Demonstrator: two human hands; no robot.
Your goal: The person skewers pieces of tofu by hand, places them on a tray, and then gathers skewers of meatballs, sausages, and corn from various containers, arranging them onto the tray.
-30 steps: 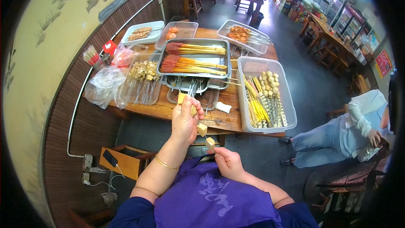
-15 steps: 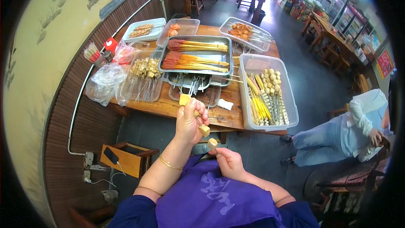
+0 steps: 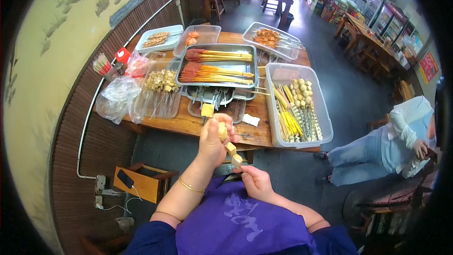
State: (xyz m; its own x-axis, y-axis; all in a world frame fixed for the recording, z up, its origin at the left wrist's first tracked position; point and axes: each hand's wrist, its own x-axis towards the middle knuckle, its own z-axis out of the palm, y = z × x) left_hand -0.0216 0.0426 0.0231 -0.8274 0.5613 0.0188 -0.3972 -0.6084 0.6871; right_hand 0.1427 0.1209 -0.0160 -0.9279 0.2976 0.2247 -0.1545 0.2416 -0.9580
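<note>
Several pale-yellow cubes, looking like tofu, sit along a thin skewer slanting between my hands. My left hand point(image 3: 213, 142) is closed around the upper part, with one cube point(image 3: 222, 132) between thumb and fingers. A cube point(image 3: 207, 110) shows above its fingertips, and two more point(image 3: 230, 149) lie below, toward my right hand. My right hand point(image 3: 257, 182) pinches the skewer's lower end, close under the last cube point(image 3: 237, 161). Most of the skewer is hidden by cubes and fingers. Beyond my left hand, a clear tray holds skewers of similar cubes point(image 3: 162, 81).
On the wooden table point(image 3: 188, 126) stand a metal tray point(image 3: 217, 85) of reddish skewers, a deep plastic bin point(image 3: 325, 108) of mixed skewers, and plastic bags point(image 3: 118, 95). A stool with a phone point(image 3: 125, 178) is at left. A person point(image 3: 401, 137) stands at right.
My left hand has shifted slightly down and its fingers have loosened, showing more of the cube in it. The middle cubes now lie closer to the lowest one. My right hand stays almost still.
</note>
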